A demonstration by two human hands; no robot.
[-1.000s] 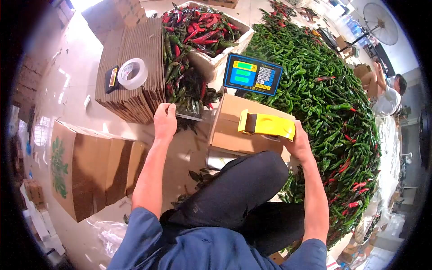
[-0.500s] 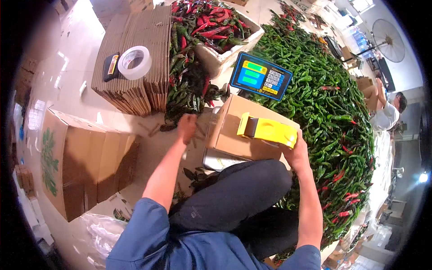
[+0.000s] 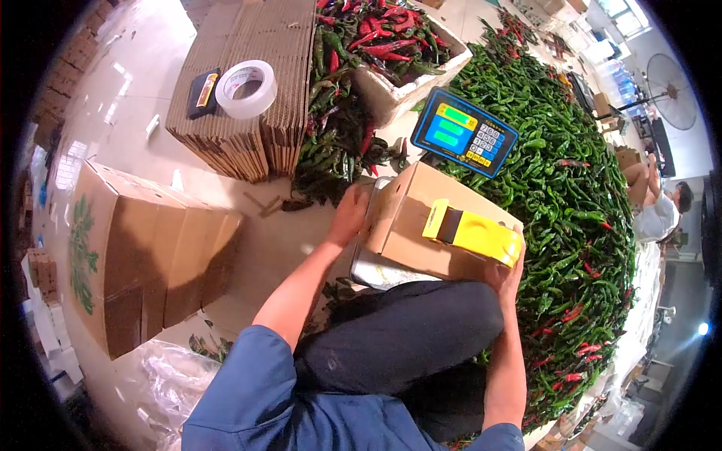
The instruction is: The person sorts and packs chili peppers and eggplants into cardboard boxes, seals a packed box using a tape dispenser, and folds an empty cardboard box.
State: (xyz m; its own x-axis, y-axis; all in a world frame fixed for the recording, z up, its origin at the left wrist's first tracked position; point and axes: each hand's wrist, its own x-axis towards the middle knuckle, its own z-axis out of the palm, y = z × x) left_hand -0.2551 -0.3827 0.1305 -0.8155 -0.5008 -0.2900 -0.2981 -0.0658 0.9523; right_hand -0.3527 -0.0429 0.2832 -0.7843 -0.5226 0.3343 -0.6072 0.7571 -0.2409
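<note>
A cardboard box (image 3: 406, 222) rests on a scale platform (image 3: 387, 272), with the blue scale display (image 3: 466, 132) behind it. My left hand (image 3: 349, 216) is at the box's left side, its fingers bent and partly hidden against the cardboard. Over the right part of the box lies a yellow tape dispenser (image 3: 481, 234). My right hand (image 3: 505, 274) has its fingers wrapped round the dispenser's right end, near the box's right edge.
Flattened cartons (image 3: 244, 45) are stacked at upper left, carrying a tape roll (image 3: 246, 89). Cardboard boxes (image 3: 143, 255) stand at left. A foam box (image 3: 398, 94) holds red peppers. Green peppers (image 3: 556, 210) are heaped at right. A person (image 3: 656, 216) sits beyond.
My left hand has moved right and down, from beside the flattened cartons to the box's left side. The strip-like thing near it is no longer visible. My right hand keeps the dispenser over the box.
</note>
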